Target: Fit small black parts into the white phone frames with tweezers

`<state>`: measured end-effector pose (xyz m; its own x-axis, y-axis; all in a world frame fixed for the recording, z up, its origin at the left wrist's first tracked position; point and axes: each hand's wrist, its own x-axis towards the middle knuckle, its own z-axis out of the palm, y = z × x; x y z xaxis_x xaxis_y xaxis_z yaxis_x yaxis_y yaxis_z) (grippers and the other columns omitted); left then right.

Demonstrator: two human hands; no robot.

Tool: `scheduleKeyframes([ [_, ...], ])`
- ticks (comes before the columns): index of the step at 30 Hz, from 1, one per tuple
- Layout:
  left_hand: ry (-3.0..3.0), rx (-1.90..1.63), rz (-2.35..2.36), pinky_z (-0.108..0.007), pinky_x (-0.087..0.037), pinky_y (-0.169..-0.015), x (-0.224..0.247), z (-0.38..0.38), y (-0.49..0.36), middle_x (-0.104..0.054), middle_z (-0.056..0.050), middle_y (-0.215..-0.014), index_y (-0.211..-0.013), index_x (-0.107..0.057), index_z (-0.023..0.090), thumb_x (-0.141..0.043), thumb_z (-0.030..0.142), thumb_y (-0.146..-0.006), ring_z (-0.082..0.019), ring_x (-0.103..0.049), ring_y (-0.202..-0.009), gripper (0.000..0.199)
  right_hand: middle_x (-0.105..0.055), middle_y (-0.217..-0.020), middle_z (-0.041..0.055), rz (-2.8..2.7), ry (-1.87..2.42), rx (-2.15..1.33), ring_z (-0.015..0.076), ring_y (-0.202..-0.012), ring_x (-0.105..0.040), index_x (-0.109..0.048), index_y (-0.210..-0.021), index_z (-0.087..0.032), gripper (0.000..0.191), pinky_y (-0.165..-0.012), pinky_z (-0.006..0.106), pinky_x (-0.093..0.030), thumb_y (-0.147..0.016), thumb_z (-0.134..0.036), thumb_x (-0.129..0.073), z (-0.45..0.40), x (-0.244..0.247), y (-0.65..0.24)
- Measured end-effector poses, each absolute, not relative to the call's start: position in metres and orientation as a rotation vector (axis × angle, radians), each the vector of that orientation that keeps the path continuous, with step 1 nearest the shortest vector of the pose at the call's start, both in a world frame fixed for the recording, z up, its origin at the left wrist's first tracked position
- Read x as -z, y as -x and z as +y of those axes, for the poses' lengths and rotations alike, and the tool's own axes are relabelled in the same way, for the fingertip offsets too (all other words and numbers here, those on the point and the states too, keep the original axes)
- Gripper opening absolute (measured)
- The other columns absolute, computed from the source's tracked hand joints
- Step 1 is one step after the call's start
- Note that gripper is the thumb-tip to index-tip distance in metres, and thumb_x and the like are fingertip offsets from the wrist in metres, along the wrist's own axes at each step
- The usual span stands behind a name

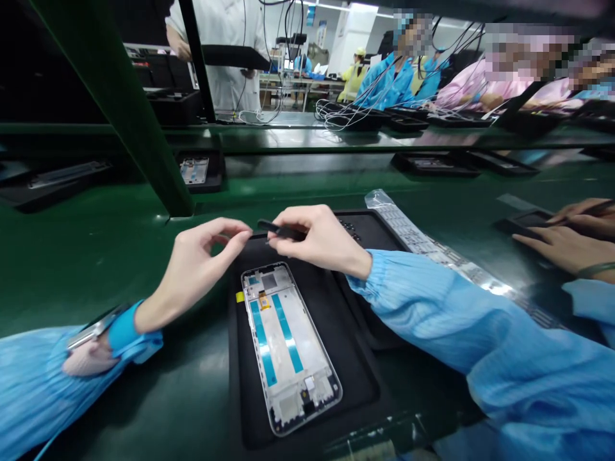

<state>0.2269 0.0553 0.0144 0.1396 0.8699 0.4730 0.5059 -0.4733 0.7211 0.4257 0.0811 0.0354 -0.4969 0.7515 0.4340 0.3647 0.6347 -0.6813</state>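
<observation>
A phone frame (288, 346) with blue strips and a yellow tab lies in a black tray (346, 384) on the green bench. Above the tray's far left corner, my left hand (204, 256) has thumb and index finger pinched together; whatever may be between the tips is too small to make out. My right hand (319, 237) grips a dark tool (283, 230), its tip pointing left toward my left fingertips, a small gap apart. Behind my right hand, small dark parts (352, 229) sit in a second black tray (379, 230).
A clear plastic strip of parts (432, 250) stretches diagonally at the right. Another person's hands (571, 237) work at the far right. A green post (129, 128) rises at the left. Trays with phone frames (195, 170) stand on the line ahead, and several people work beyond it.
</observation>
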Motion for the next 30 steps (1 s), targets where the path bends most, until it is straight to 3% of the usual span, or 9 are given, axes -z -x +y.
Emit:
scheduleKeyframes([
  [7, -2.339, -0.933, 1.320, -0.033, -0.047, -0.080, 0.003, 0.031, -0.204, -0.066, -0.003, -0.093, -0.089, -0.065, 0.023, -0.055, 0.031, -0.080, -0.021, -0.057, -0.092, 0.015, -0.063, -0.072, 0.0006, -2.348, 0.823, -0.791, 0.0084, -0.065, -0.052, -0.067, -0.074, -0.011, 0.011, -0.061, 0.018, -0.036, -0.067, -0.010, -0.059, 0.082, -0.009, -0.413],
  [12, -2.418, -0.859, 1.288, -0.034, -0.048, -0.076, 0.008, 0.034, -0.209, -0.067, -0.004, -0.088, -0.089, -0.066, 0.022, -0.055, 0.030, -0.080, -0.022, -0.054, -0.091, 0.016, -0.059, -0.064, -0.0021, -2.314, 0.860, -0.801, 0.0064, -0.058, -0.047, -0.063, -0.066, -0.011, 0.008, -0.057, 0.017, -0.034, -0.065, -0.006, -0.058, 0.077, -0.006, -0.410],
  [21, -2.413, -0.901, 1.263, -0.033, -0.047, -0.074, 0.009, 0.036, -0.212, -0.068, -0.005, -0.087, -0.089, -0.067, 0.020, -0.056, 0.026, -0.078, -0.022, -0.052, -0.090, 0.017, -0.056, -0.062, -0.0020, -2.343, 0.870, -0.674, 0.0066, -0.058, -0.045, -0.062, -0.067, -0.011, 0.004, -0.056, 0.019, -0.030, -0.065, -0.009, -0.060, 0.075, -0.003, -0.408],
  [30, -2.510, -0.806, 1.193, -0.032, -0.046, -0.076, 0.007, 0.034, -0.211, -0.066, -0.005, -0.094, -0.098, -0.065, 0.018, -0.051, 0.020, -0.080, -0.022, -0.049, -0.092, 0.022, -0.058, -0.076, 0.0018, -2.556, 0.862, -0.538, 0.0104, -0.066, -0.048, -0.059, -0.075, -0.013, 0.007, -0.060, 0.021, -0.033, -0.069, -0.010, -0.056, 0.066, -0.009, -0.407],
])
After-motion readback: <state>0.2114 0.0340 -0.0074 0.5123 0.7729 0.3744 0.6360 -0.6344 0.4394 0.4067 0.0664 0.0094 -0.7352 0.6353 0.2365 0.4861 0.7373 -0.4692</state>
